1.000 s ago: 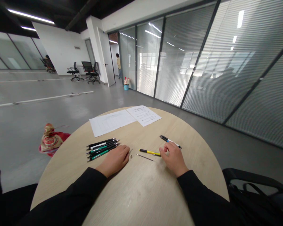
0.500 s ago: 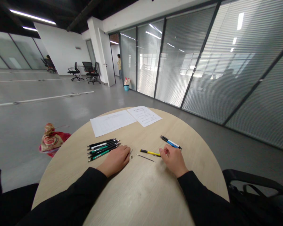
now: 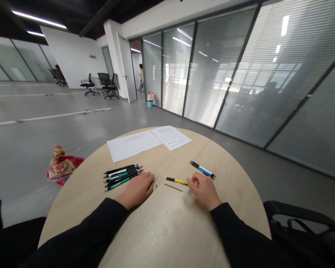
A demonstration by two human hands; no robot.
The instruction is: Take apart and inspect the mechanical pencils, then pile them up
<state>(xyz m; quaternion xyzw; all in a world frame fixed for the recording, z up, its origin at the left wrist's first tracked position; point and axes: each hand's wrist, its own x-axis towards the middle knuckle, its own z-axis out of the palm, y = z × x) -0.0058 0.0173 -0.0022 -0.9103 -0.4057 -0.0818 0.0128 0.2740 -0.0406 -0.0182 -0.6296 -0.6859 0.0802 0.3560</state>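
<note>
- 2 bare hands over 1 round table, both in blk sleeves.
- 1 L hand: palm down on the tabletop, fingers bent & close tog., just beside the R ends of the pen pile; can't tell if anything's under or betw. the fingertips.
- 1 R hand: fingers curled in, thumb twd index finger, part-closed; thumb tip right at the near end of the yellow pen, can't tell if touching or gripping.
- 1 yellow pen, blk at one end: flat on table betw. hands, closer to R hand.
- 1 thin dark rod: flat, just below yellow pen, apart from it.
- 1 tiny piece: by L fingertips, too small to ID.
- 1 pen pile: approx. 5–6 pens, blk w/ green or white; overlapping, exact no. unclear.
- 1 pen pair: 2 side by side, 1 w/ blue, 1 blk/white, just beyond R hand.
- 2 printed sheets, far side of table: 1 wide sheet, 1 text sheet, edges meeting or nearly so.
- On floor: 1 red/gold bundle to L; 1 blue bucket near the doorway, 1 person there.
</note>
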